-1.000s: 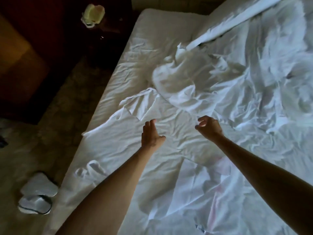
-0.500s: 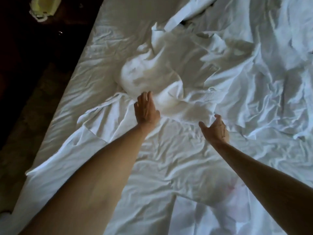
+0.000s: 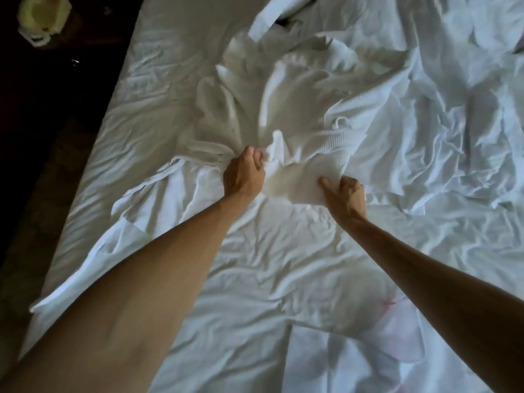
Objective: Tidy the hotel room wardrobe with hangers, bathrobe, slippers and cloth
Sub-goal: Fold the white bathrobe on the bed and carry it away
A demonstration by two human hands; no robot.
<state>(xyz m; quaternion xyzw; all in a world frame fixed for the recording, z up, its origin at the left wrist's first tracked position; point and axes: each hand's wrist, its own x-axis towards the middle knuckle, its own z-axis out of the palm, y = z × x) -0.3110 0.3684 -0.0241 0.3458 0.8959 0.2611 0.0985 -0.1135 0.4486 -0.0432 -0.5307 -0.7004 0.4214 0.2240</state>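
Two bare forearms reach out from the near edge across an unmade bed (image 3: 175, 89), both stretched almost straight. The left hand (image 3: 243, 175) has its fingers curled into a fist around a bunched fold of a white bathrobe (image 3: 300, 114), knuckles turned up, thumb side toward the right. The right hand (image 3: 344, 194) sits just to the right of it and slightly nearer, its thumb on top of the fabric and its fingers tucked underneath, pinching a thick gathered wad of the same robe. The two hands are near each other, with a short span of robe cloth drawn between them.

The bathrobe lies in the middle of the bed, spreading away from the hands toward the far side. Its weave looks ribbed or waffled, heavier than the smooth, thin sheet (image 3: 283, 265) beneath, which is creased all over. A flat strip of the same ribbed cloth trails to the near left along the mattress edge, partly under the left forearm. On the right, a rumpled white duvet (image 3: 453, 114) piles up and runs out of view.

The robe's far folds are blurred, so its collar and sleeves cannot be told apart. The floor at left is nearly black; a pale yellowish object (image 3: 42, 18) at the far left corner is too dim to identify.
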